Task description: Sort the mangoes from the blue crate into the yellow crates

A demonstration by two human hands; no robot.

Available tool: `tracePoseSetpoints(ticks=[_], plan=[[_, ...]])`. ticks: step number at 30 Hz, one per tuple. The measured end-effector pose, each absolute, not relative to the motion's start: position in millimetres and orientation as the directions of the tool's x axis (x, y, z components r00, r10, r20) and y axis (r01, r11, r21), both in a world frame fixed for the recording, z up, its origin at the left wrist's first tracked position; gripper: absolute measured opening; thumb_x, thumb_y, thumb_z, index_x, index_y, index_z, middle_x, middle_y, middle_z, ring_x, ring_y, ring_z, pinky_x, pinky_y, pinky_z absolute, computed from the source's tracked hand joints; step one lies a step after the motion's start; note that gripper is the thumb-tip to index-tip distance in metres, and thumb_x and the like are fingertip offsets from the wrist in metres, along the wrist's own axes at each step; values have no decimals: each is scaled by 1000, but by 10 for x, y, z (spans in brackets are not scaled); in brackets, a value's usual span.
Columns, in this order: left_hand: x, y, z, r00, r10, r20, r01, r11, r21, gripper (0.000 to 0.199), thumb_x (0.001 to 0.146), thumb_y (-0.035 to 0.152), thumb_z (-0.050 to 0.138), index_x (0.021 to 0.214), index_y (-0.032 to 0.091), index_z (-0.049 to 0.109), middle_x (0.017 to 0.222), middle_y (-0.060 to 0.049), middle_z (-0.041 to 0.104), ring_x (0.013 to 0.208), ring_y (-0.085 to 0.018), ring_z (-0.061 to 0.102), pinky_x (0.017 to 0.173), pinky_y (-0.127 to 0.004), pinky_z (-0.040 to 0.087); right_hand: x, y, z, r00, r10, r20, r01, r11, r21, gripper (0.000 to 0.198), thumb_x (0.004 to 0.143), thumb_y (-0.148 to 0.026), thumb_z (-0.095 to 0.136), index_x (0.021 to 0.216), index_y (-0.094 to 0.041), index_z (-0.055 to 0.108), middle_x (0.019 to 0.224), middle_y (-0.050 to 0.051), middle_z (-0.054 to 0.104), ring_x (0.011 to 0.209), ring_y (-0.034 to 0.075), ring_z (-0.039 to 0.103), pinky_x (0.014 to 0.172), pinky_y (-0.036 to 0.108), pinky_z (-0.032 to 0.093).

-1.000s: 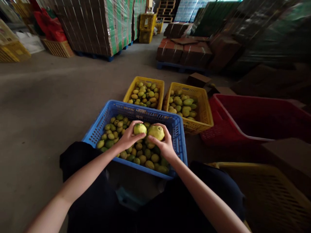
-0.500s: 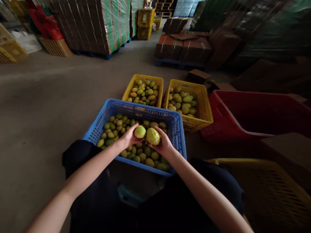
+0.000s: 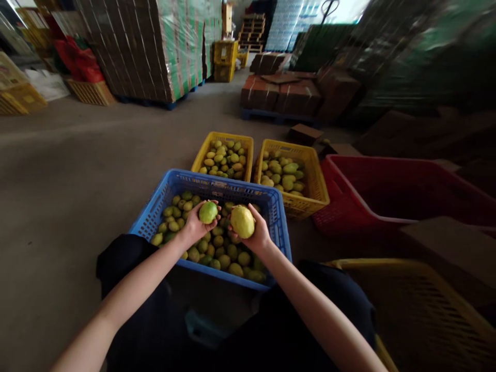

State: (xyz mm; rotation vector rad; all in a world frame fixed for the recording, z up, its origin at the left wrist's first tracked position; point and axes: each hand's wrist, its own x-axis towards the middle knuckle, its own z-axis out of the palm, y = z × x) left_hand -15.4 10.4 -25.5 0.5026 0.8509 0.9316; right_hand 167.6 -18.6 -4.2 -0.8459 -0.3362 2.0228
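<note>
Above a blue plastic crate [image 3: 228, 276], my left hand [image 3: 192, 226] is closed around a small green lemon [image 3: 208, 212]. My right hand [image 3: 259, 235] grips a larger, yellower lemon [image 3: 243, 222] a short way to the right, and the two fruits are apart. Below both hands, many green and yellow lemons [image 3: 217, 253] lie in the blue crate. Behind it stand a yellow crate [image 3: 248, 138] and, to its right, another yellow crate [image 3: 315, 194], both holding similar fruit. My fingers hide part of each held lemon.
A large red bin [image 3: 333, 212] stands at the right, with a yellow basket [image 3: 349, 263] beside my right knee. Flattened cardboard [image 3: 449, 243] lies near the bin. Farther back are wrapped pallet stacks [image 3: 132, 46] and low boxes on a blue pallet [image 3: 271, 114].
My hands have moved apart, the left one shifting left with its lemon. Both lemons appear turned in my grip. The whole view has tilted up slightly.
</note>
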Motion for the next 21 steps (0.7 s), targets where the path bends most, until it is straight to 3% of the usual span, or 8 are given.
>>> tracePoseSetpoints(ticks=[5, 10, 13, 16, 19, 21], plan=[[-200, 148, -750, 100, 662, -743, -121, 749, 651, 41, 92, 46, 31, 107, 17, 56, 84, -7, 67, 75, -16, 66, 65, -27, 54, 1722, -140, -7, -337, 846, -413, -681, -522, -514, 38, 93, -44, 33, 91, -18, 61, 66, 5, 68, 52, 19, 64, 37, 26, 47], [-163, -139, -1003, 57, 589, -806, 46, 805, 592, 43, 77, 56, 57, 101, 20, 59, 85, -11, 68, 83, -28, 67, 76, -45, 52, 1735, -166, 34, -289, 822, -491, -690, -535, -488, 36, 93, -44, 36, 86, -17, 60, 62, 4, 67, 50, 18, 64, 37, 25, 47], [-65, 124, -691, 67, 669, -740, 60, 738, 673, 52, 76, 61, 56, 106, 18, 59, 91, -11, 67, 91, -32, 66, 79, -47, 52, 1742, -154, 6, -275, 807, -523, -692, -543, -476, 35, 92, -45, 39, 85, -16, 59, 63, 5, 67, 53, 19, 65, 39, 26, 49], [14, 696, -40, 93, 790, -607, 11, 608, 793, 67, 85, 64, 37, 127, 14, 47, 117, -14, 61, 103, -27, 63, 82, -38, 53, 1751, -125, -32, -267, 808, -525, -694, -539, -477, 35, 91, -46, 41, 85, -16, 59, 61, 5, 66, 52, 19, 65, 37, 25, 48], [-11, 1089, 559, 79, 887, -454, -8, 456, 890, 70, 87, 61, 35, 143, 18, 30, 150, -17, 32, 115, -25, 58, 84, -31, 52, 1750, -117, -50, -273, 803, -530, -683, -550, -481, 37, 91, -46, 40, 82, -15, 58, 58, 5, 65, 48, 18, 64, 35, 24, 46], [-96, 1095, 709, 70, 956, -285, 52, 282, 958, 64, 87, 55, 41, 141, 22, 35, 155, -14, 24, 121, -26, 53, 88, -32, 50, 1738, -124, -63, -262, 795, -547, -668, -558, -492, 38, 92, -46, 40, 80, -15, 58, 57, 5, 64, 45, 18, 62, 34, 24, 45]])
